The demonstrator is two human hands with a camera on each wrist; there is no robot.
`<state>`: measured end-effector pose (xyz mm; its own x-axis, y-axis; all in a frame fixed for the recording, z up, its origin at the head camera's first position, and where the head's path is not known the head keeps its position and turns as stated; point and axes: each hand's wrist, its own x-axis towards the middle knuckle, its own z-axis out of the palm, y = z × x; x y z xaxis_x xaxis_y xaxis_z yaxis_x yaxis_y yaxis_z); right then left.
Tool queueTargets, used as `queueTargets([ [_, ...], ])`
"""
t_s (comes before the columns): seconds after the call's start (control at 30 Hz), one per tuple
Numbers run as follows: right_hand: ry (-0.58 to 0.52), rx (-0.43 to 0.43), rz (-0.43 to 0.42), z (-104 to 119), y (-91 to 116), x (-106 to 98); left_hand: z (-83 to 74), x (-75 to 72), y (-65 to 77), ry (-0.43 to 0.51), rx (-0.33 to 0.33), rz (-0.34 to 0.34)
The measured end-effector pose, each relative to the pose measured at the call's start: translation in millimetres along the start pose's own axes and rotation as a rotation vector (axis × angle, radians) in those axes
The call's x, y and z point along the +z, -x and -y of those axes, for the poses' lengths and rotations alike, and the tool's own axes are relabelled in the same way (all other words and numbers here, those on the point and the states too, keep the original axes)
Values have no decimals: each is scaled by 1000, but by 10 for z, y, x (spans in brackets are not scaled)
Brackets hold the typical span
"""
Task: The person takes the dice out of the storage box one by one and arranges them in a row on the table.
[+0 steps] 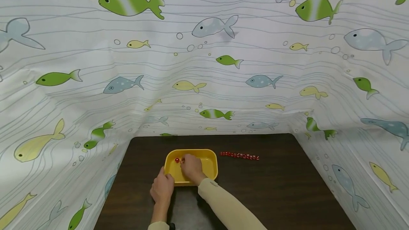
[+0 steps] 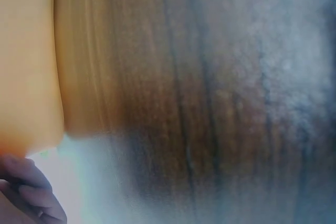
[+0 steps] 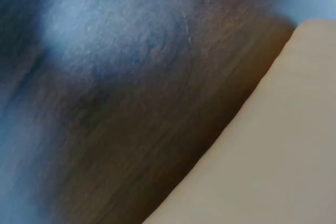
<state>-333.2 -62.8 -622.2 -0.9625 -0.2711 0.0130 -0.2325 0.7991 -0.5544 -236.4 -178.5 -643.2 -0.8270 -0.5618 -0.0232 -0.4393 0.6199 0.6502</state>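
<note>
A shallow yellow tray (image 1: 209, 166) with rounded corners lies on the dark table in the head view. My left hand (image 1: 162, 187) grips its left front corner, thumb over the rim. Reaching into the tray, my right hand (image 1: 192, 168) has its fingers curled down and pinches at a small red die, mostly hidden by the fingertips. Another red die (image 1: 177, 160) lies on the tray floor just left of those fingers. To the right of the tray, several red dice (image 1: 239, 155) with white spots form a narrow line.
The dark wooden table (image 1: 271, 187) runs back to a white fish-print curtain (image 1: 179, 63), which also hangs along both sides. Both wrist views mostly show blurred tabletop; a few fingers (image 2: 31, 192) appear at the left wrist view's lower left.
</note>
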Motion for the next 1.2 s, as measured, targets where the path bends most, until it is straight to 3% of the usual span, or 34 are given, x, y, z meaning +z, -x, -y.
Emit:
queueTargets([
  [0.47, -125, 23, 7, -35, 59, -218, -12, -28, 23, 4, -3, 4],
  [1.2, -165, 17, -57, -180, 98, -601, -5, 0, 37, 24, 0, 12],
])
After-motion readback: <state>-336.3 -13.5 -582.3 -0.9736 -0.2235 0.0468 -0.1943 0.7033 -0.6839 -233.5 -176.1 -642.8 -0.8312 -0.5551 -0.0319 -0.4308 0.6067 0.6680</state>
